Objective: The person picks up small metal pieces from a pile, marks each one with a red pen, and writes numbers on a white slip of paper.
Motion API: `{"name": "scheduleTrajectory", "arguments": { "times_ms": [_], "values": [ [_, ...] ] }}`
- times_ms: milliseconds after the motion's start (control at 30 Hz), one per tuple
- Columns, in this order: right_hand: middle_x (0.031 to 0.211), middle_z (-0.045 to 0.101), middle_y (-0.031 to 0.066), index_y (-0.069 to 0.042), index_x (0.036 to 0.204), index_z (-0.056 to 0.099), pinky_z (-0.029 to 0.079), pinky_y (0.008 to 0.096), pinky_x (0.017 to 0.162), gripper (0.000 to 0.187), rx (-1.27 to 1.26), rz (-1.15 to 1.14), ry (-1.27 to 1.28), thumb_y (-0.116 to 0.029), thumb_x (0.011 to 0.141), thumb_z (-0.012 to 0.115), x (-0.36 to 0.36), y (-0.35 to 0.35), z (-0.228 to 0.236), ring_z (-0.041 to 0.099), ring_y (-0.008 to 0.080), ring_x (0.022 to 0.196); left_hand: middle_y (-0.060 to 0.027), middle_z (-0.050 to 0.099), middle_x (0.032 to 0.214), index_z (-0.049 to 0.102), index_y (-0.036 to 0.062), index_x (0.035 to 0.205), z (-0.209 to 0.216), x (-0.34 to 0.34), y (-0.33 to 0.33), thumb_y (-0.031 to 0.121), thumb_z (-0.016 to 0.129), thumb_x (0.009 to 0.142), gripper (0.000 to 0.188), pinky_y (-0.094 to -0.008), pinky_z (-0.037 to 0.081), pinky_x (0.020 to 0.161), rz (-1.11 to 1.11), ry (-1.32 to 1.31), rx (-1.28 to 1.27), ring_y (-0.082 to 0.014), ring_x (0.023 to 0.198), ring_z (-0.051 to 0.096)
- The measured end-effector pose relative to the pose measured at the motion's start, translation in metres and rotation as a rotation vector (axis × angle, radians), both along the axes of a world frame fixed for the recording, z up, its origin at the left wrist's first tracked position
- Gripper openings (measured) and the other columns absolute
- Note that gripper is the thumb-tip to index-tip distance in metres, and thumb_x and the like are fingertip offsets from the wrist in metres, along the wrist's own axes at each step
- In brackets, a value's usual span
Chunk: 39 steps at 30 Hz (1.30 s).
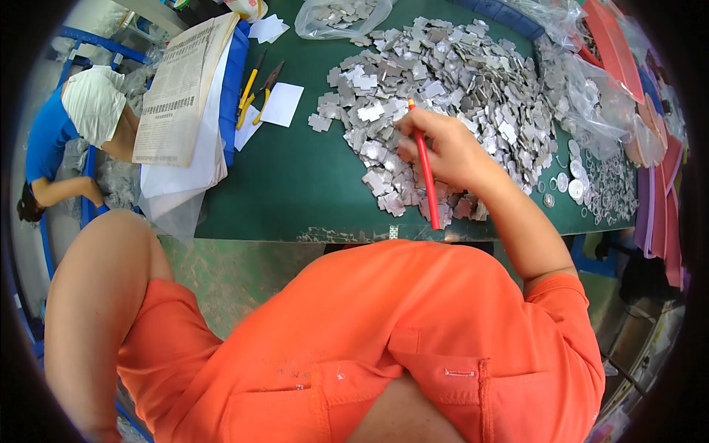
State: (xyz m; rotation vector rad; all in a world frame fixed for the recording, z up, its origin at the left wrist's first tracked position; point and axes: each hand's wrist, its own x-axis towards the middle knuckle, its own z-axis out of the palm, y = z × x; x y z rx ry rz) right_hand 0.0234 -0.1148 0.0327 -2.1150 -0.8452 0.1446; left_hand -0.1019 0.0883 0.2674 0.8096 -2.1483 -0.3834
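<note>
My right hand (443, 151) is closed around a red pencil (427, 173). Its yellowish tip points away from me, and its blunt end hangs toward the near table edge. Beneath and around this hand spreads a large heap of flat, cross-shaped grey metal pieces (509, 103). The heap covers the middle and right of the green tabletop (273, 192). My left arm (96, 317) is bent at the lower left, and its hand lies outside the picture.
Yellow-handled pliers (266, 96), a yellow tool (249, 85) and white paper cards (282, 103) lie left of the heap. A newspaper (173, 96) leans over a blue bin (235, 81). Metal rings (605, 184) are at right. Another person (66, 133) bends down at far left.
</note>
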Motion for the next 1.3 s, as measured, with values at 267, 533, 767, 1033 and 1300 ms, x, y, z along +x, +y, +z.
{"name": "scheduleTrajectory", "arguments": {
  "times_ms": [267,533,767,1033,1300],
  "values": [
    [0.078,0.06,0.015,-0.006,0.089,0.052,0.045,0.0442,0.066,0.014,-0.16,-0.158,-0.425,-0.004,0.075,0.056,0.094,0.006,-0.018,0.057,0.036,0.08,-0.0088,0.058,0.07,0.055,0.0009,0.072,-0.009,0.003,-0.02,0.01,0.055,0.076,0.01,-0.0271,0.041,0.064,-0.018,0.018,0.034,-0.0178,0.067,0.058],
    [0.077,0.061,0.0101,-0.004,0.083,0.05,0.045,0.0328,0.067,0.023,-0.197,-0.203,-0.077,-0.01,0.071,0.069,0.085,-0.021,0.017,0.058,0.0242,0.073,-0.0134,0.063,0.073,0.059,-0.0029,0.076,-0.02,0.046,0.003,0.019,0.06,0.08,0.023,-0.0283,0.04,0.066,-0.432,0.612,-0.212,-0.0207,0.068,0.061],
    [0.076,0.059,0.0195,-0.005,0.083,0.052,0.044,0.047,0.063,0.013,-0.143,-0.252,-0.297,-0.006,0.072,0.059,0.105,0.023,-0.022,0.057,0.0412,0.077,-0.0082,0.064,0.083,0.06,-0.0009,0.085,-0.153,0.109,-0.014,0.003,0.061,0.083,0.005,-0.0262,0.047,0.068,1.545,1.063,-0.261,-0.013,0.074,0.059],
    [0.075,0.06,0.0189,-0.004,0.08,0.052,0.043,0.0479,0.062,0.011,-0.135,-0.296,-0.166,-0.005,0.071,0.058,0.101,0.025,-0.014,0.057,0.0405,0.075,-0.0047,0.061,0.095,0.058,0.0021,0.102,-0.256,0.124,-0.009,0.003,0.062,0.08,0.022,-0.0244,0.047,0.073,2.081,0.722,-0.003,-0.0124,0.085,0.058],
    [0.065,0.054,0.007,-0.004,0.076,0.047,0.043,0.0296,0.056,0.023,0.226,-0.225,0.191,-0.004,0.072,0.069,0.08,0.008,0.0,0.052,0.0193,0.06,-0.0101,0.06,0.099,0.059,-0.0005,0.104,-0.255,0.118,-0.021,0.006,0.065,0.079,0.026,-0.0286,0.047,0.08,1.983,0.724,0.021,-0.0178,0.096,0.058]
  ]
}}
